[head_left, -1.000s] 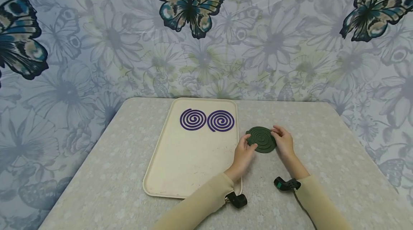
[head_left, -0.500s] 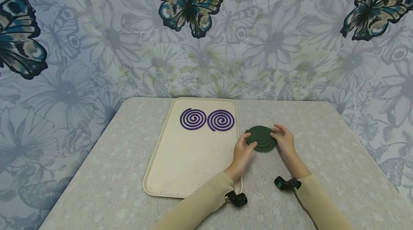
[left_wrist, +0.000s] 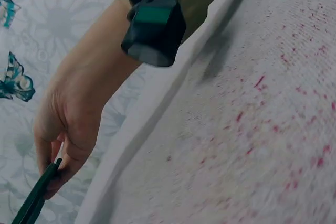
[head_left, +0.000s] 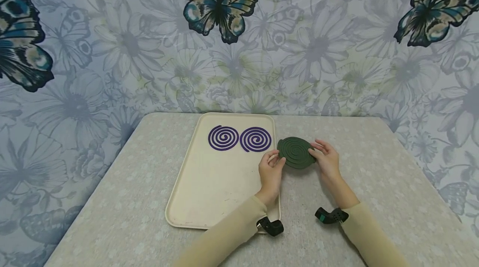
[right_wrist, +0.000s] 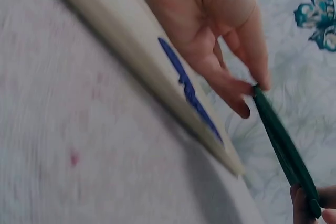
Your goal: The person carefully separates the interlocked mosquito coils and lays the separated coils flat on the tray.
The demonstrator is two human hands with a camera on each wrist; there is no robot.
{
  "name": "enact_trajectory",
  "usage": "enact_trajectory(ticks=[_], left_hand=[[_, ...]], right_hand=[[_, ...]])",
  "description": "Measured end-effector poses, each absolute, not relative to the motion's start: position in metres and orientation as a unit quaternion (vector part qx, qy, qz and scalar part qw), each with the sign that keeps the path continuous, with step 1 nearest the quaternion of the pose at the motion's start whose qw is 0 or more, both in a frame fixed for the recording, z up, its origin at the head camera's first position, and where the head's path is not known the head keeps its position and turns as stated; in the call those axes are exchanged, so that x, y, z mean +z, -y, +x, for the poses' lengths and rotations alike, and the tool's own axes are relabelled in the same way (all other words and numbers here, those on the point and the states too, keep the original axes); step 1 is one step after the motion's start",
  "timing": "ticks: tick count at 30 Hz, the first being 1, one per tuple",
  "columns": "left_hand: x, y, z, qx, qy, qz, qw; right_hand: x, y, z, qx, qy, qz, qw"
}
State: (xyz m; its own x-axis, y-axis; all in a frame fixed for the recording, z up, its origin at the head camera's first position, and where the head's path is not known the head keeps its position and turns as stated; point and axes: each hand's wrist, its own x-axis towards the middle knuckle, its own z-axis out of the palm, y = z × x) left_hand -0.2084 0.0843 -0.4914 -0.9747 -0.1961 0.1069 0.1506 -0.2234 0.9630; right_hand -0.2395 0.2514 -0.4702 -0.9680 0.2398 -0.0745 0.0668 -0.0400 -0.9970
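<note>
My left hand [head_left: 271,173] pinches the left edge of a dark green mosquito coil [head_left: 297,153], tightly wound into a flat disc. On the opposite edge, my right hand [head_left: 327,162] pinches it between thumb and fingers. The disc is off the table, just right of the cream tray [head_left: 220,184]. Seen nearly edge-on in the right wrist view, the mosquito coil [right_wrist: 283,145] spans from the left hand [right_wrist: 210,30] to the right hand's fingers [right_wrist: 299,205]. In the left wrist view the right hand [left_wrist: 68,129] grips it.
Two purple spiral coils, a left one [head_left: 223,138] and a right one [head_left: 256,139], lie side by side at the tray's far end. The tray has a raised rim. A patterned tablecloth [head_left: 127,192] covers the table, and a butterfly-print backdrop [head_left: 314,71] stands behind it.
The green mosquito coil has risen and shifted left towards the tray in the last half second, both hands moving with it. The purple coils have not moved.
</note>
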Motion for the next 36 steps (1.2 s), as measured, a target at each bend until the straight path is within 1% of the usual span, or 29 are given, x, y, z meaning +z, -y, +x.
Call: enact_trajectory(ticks=[8,10,18,22,25,32,36], left_hand=[[-0.469,-0.049,-0.224,-0.789,0.600,0.020,0.129],[-0.462,-0.036,-0.230,-0.789,0.601,0.019,0.126],[-0.432,0.013,-0.232,-0.798,0.598,0.020,0.073],[-0.417,0.029,-0.227,-0.811,0.582,0.031,0.041],[-0.411,0.036,-0.224,-0.823,0.566,0.034,0.026],[-0.409,0.044,-0.220,-0.807,0.588,-0.003,0.046],[-0.410,0.045,-0.218,-0.774,0.630,-0.035,0.051]], right_hand=[[-0.441,-0.226,-0.231,0.766,0.639,-0.063,0.020],[-0.435,-0.219,-0.230,0.783,0.621,-0.046,0.006],[-0.411,-0.188,-0.224,0.812,0.583,0.002,-0.037],[-0.400,-0.176,-0.220,0.819,0.571,0.018,-0.045],[-0.394,-0.170,-0.215,0.820,0.570,0.035,-0.047],[-0.388,-0.165,-0.206,0.818,0.567,0.064,-0.070],[-0.386,-0.163,-0.203,0.819,0.569,0.051,-0.058]])
